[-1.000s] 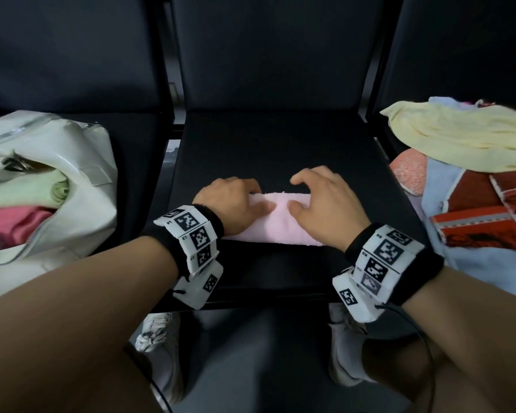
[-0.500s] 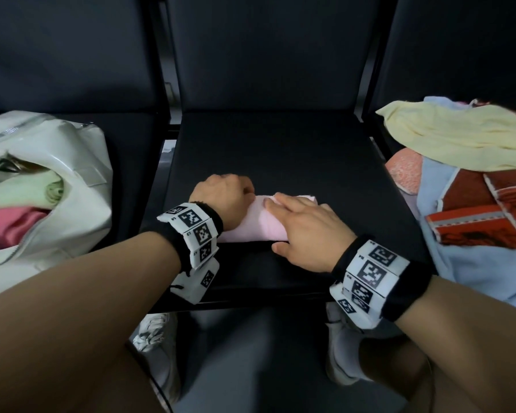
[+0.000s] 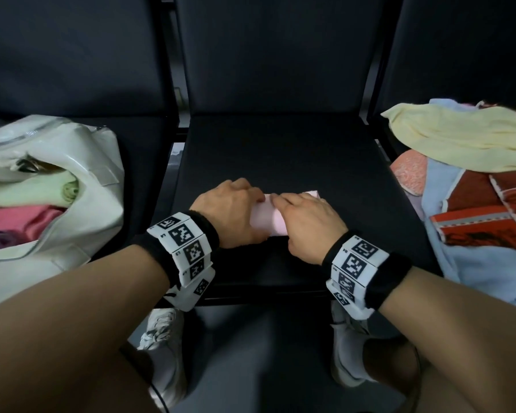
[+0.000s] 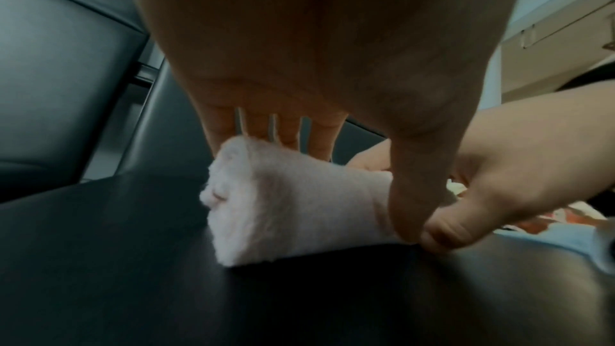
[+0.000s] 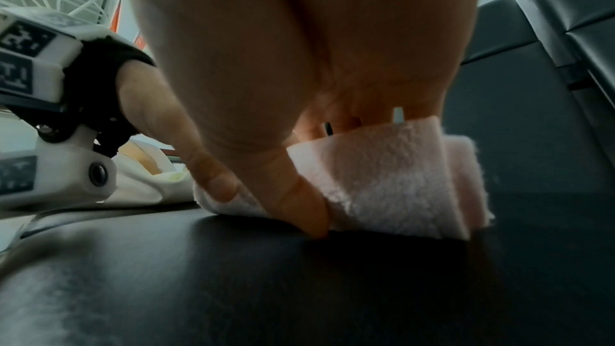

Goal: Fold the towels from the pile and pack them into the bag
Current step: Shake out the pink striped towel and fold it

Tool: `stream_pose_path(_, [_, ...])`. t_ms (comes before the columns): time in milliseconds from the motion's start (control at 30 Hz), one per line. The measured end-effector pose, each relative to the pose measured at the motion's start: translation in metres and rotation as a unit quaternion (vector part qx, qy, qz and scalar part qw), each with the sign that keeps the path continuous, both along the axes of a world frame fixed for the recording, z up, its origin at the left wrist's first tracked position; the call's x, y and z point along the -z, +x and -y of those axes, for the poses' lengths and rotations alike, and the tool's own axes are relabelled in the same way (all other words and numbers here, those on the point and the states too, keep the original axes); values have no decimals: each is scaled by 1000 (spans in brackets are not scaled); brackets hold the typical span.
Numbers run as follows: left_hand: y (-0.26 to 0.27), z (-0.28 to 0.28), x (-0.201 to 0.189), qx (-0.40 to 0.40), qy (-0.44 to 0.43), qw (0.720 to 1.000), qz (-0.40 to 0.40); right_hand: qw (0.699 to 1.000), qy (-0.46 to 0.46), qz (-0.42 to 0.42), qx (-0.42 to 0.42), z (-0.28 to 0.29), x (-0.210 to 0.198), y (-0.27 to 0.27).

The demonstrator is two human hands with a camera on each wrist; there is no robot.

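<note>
A small pale pink towel, folded into a thick wad, lies on the middle black seat. My left hand grips its left end, fingers over the top and thumb on the near side; the left wrist view shows the towel under those fingers. My right hand grips the right part, thumb pressed to the near face of the towel. The white bag stands open on the left seat with green and pink folded towels inside. The towel pile lies on the right seat.
The yellow towel tops the pile, over red patterned and light blue cloth. Dark seat backs rise behind all three seats. My knees and white shoes are below the seat's front edge.
The pink towel has been folded over from a wide flat strip into a shorter, thicker wad. My right hand moved left toward my left hand, and both now grip it.
</note>
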State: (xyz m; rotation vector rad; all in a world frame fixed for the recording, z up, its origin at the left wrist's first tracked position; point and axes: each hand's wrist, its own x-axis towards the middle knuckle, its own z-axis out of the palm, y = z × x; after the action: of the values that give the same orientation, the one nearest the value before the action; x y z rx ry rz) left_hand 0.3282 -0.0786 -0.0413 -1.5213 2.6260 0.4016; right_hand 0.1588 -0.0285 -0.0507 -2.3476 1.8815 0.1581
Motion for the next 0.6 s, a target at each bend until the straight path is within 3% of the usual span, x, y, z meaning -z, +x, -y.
stream_pose_path(267, [0, 4, 4, -7, -28, 999, -18, 998, -52, -21, 14, 8, -5, 12])
stream_pose_path(600, [11, 11, -5, -25, -74, 997, 5, 998, -28, 40, 45, 16, -24, 21])
